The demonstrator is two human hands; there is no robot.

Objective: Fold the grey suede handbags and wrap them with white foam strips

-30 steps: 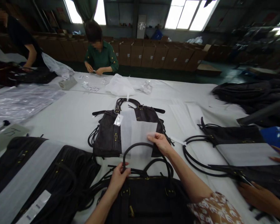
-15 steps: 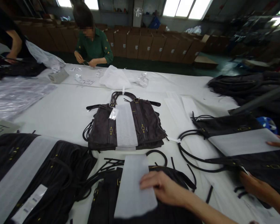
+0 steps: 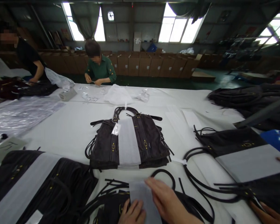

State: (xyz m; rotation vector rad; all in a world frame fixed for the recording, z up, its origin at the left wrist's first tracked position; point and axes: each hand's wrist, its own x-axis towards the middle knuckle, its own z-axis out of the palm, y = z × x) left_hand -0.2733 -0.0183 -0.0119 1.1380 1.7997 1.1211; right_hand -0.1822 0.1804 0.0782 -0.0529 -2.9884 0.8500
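At the bottom edge both my hands rest on a white paper strip that lies over a dark handbag in front of me. My right hand lies flat, fingers stretched along the strip's right side. My left hand presses the strip's lower left with loosely bent fingers. Beyond them a finished dark handbag lies flat in the table's middle, a white strip down its centre and its handles pointing away.
More dark bags with white strips lie at the left and right. Another person's hands show at the lower right. Two people work at the far side of the white table. Cardboard boxes line the back.
My view tilted up. My left hand has come onto the paper strip beside my right hand, and both now sit lower in view on the near bag.
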